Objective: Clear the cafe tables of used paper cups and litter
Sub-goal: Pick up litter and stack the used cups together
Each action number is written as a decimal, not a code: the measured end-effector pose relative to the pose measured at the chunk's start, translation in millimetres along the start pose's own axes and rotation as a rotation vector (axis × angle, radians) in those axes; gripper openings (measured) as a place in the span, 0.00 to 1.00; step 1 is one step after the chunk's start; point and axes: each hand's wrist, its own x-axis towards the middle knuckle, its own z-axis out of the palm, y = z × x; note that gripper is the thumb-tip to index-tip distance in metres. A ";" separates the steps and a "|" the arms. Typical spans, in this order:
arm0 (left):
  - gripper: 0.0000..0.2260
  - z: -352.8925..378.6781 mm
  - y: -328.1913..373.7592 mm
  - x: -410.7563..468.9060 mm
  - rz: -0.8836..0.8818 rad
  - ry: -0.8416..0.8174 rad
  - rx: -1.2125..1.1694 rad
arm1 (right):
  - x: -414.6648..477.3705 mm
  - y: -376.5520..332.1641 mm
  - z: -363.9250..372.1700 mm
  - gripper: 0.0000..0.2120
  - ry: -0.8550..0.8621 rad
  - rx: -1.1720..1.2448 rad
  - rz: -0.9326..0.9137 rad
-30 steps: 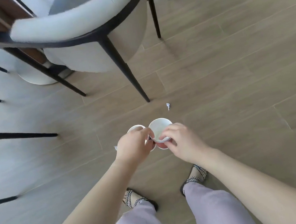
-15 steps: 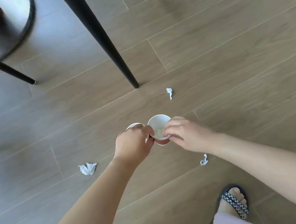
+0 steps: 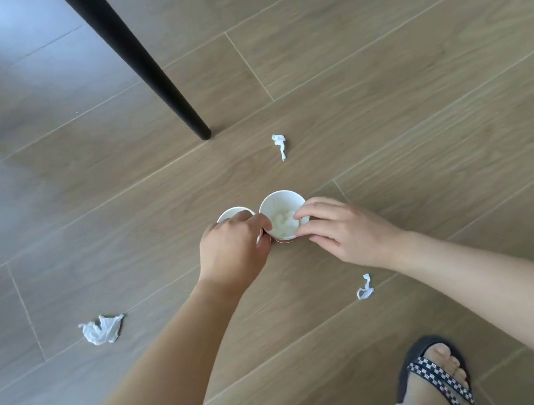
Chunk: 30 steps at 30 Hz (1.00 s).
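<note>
Just on the person's side of the black chair leg (image 3: 141, 65), the head view has closed in on the wooden floor (image 3: 415, 93) since half a second ago. The right hand (image 3: 346, 232) has loosened: its fingers (image 3: 315, 207), pinched on the rim before, now lie apart and almost straight, tips touching the rim of the right cup (image 3: 281, 200). That cup holds a white paper wad (image 3: 282, 222). The left cup (image 3: 234, 212) beside it, rims touching, is mostly hidden, so its contents cannot be told. The left hand (image 3: 231, 252) grips the left cup from above, fingers curled over it, knuckles up. A small twist of tissue (image 3: 279, 145) lies just right of the chair leg's foot. A crumpled tissue (image 3: 101, 329) lies well away from the leg, to the left and nearer the person, and a thin scrap (image 3: 364, 288) lies farther off, beside the right forearm. All three lie as before.
</note>
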 end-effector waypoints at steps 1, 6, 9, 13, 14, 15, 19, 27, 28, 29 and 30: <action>0.03 2.6 0.9 -0.3 0.017 0.018 0.006 | -3.8 2.9 0.3 0.09 0.024 -0.004 0.015; 0.03 13.5 3.1 -2.4 0.064 0.050 0.019 | -32.9 15.3 9.0 0.11 0.056 -0.025 0.124; 0.03 14.9 3.7 -3.1 0.063 0.070 0.025 | -52.2 11.8 17.7 0.11 -0.067 -0.032 0.139; 0.06 14.3 1.1 -3.6 0.061 0.056 0.024 | -74.0 13.5 29.9 0.11 -0.333 -0.096 0.101; 0.09 14.5 1.0 -3.9 0.067 0.043 0.034 | -79.1 16.6 31.8 0.11 -0.394 -0.115 0.112; 0.11 14.5 1.0 -4.1 0.074 0.026 0.045 | -83.3 20.3 32.1 0.11 -0.435 -0.127 0.129; 0.10 13.9 -1.0 -4.4 0.062 -0.019 0.025 | -89.0 29.9 26.8 0.11 -0.518 -0.156 0.174; 0.07 11.7 -7.3 -9.9 -0.032 -0.023 0.014 | -81.1 24.5 30.8 0.04 -0.634 -0.116 0.199; 0.07 10.9 -8.3 -10.6 -0.040 -0.022 0.016 | -79.0 25.2 31.2 0.05 -0.626 -0.111 0.209; 0.07 9.9 -9.7 -11.4 -0.046 -0.020 0.018 | -75.8 26.0 31.5 0.06 -0.609 -0.098 0.221; 0.07 8.7 -11.4 -12.2 -0.052 -0.018 0.020 | -71.3 27.3 31.7 0.06 -0.584 -0.080 0.233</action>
